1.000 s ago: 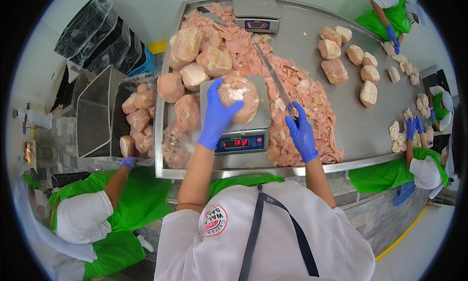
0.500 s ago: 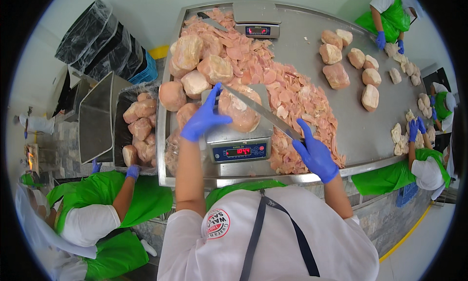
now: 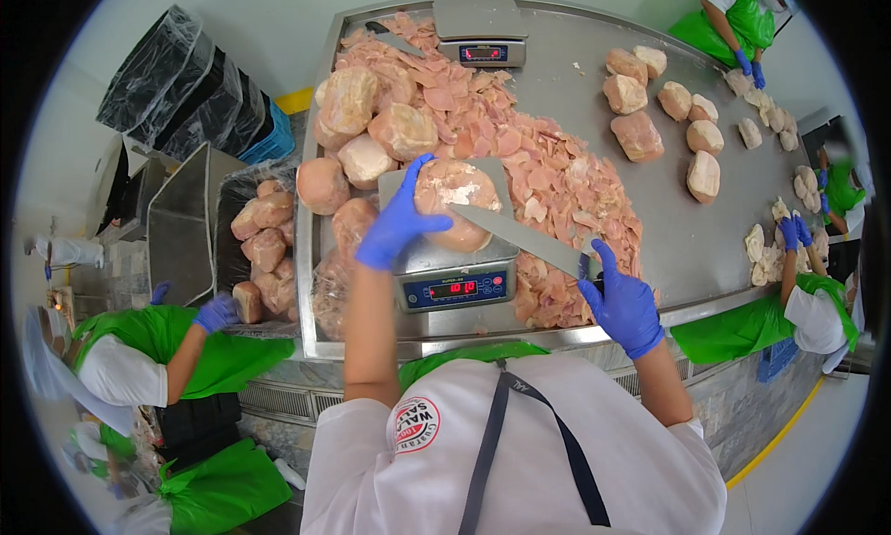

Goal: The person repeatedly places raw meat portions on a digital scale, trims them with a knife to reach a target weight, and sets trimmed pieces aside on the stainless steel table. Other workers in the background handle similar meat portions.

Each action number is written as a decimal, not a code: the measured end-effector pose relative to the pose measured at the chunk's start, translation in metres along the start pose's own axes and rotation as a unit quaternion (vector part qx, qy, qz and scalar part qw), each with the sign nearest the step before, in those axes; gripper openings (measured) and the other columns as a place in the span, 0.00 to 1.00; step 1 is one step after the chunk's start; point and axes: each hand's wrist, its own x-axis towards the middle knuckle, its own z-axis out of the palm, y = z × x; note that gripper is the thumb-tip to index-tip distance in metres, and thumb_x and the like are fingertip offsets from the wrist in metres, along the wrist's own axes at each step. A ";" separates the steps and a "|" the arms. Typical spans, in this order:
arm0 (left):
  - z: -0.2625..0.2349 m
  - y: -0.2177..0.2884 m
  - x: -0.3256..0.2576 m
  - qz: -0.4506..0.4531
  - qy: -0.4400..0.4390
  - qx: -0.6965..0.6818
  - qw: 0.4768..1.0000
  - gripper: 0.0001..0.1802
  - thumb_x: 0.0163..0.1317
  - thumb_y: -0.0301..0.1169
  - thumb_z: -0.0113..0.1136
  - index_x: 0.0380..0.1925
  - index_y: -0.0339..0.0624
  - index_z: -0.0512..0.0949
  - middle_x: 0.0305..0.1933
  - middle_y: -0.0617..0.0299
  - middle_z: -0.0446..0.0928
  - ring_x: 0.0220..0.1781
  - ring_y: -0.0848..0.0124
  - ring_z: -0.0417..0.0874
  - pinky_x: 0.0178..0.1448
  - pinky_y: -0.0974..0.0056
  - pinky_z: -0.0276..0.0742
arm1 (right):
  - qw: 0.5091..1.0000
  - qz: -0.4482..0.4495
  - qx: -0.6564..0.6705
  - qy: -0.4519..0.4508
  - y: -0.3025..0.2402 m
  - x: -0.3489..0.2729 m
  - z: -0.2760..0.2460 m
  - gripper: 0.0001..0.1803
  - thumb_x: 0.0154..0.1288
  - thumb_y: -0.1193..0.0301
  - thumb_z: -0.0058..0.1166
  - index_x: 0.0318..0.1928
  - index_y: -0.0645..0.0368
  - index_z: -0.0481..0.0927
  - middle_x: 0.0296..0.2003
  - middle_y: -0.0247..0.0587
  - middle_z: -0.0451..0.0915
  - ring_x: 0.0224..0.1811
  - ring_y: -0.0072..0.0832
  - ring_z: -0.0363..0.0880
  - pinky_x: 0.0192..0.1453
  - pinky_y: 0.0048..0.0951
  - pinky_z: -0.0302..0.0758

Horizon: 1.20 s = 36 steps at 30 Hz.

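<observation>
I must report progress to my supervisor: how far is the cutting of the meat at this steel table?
Done: a wide heap of thin pink meat slices covers the steel table. In hand: the left hand in a blue glove presses a pale round meat block on the grey digital scale, while the right hand holds a long steel knife against it. Left: several whole wrapped meat blocks wait beside the scale.

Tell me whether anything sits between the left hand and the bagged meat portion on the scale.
Nothing visible does: the left hand already rests on the bagged meat portion on the scale. The knife in the right hand lies against its other side.
</observation>
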 end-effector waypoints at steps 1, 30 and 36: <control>0.001 -0.006 0.000 0.004 0.012 -0.005 1.000 0.65 0.39 0.33 0.82 0.77 0.46 0.52 0.74 0.55 0.61 0.77 0.63 0.60 0.80 0.58 0.55 | 1.000 0.004 0.005 0.008 -0.001 0.000 0.005 0.37 0.72 0.51 0.52 0.73 0.58 0.60 0.23 0.46 0.83 0.24 0.45 0.83 0.29 0.44 0.77; 0.024 0.010 0.010 -0.058 0.022 0.025 0.998 0.44 0.50 0.30 0.80 0.67 0.41 0.69 0.63 0.58 0.75 0.63 0.67 0.75 0.69 0.62 0.72 | 0.975 -0.032 0.218 0.037 -0.007 0.070 0.095 0.40 0.69 0.47 0.56 0.74 0.47 0.58 0.30 0.49 0.85 0.31 0.52 0.84 0.37 0.49 0.79; 0.035 0.033 0.016 -0.127 -0.045 -0.059 0.989 0.40 0.49 0.26 0.78 0.65 0.42 0.72 0.62 0.61 0.76 0.63 0.70 0.75 0.68 0.63 0.72 | 0.962 -0.128 0.239 0.009 -0.004 0.106 0.081 0.38 0.69 0.47 0.55 0.73 0.47 0.59 0.31 0.50 0.85 0.33 0.52 0.84 0.37 0.48 0.79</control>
